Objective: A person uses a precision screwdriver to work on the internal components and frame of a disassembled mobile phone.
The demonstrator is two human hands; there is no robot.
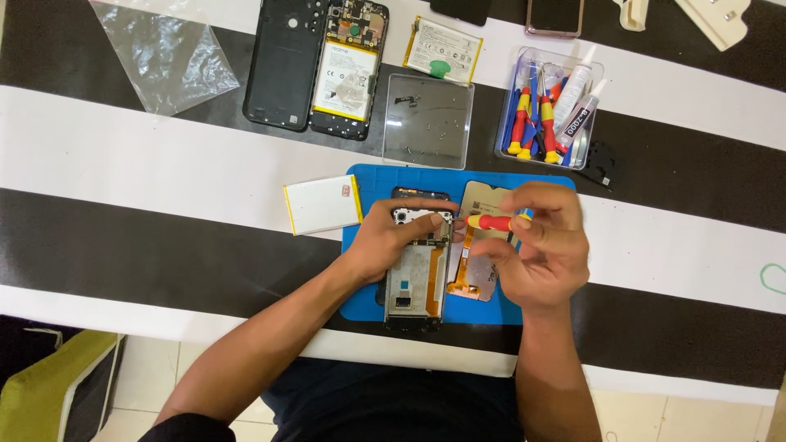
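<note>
On the blue rubber mat (360,237), the left hand (393,233) curls its fingers over the opened black phone frame (413,278); just beside it, the right hand (536,250) pinches a red-and-yellow screwdriver (495,222) above the detached screen panel (483,245).

My left hand (385,237) and right hand (536,250) are bare, forearms uncovered; dark clothing below, possibly a navy shirt.

A clear plastic bag (168,53) lies at the table's far left corner. White, yellow-edged labels cover two batteries (345,80) (443,49); a detached screen (483,245) rests on the blue mat (360,237).
</note>
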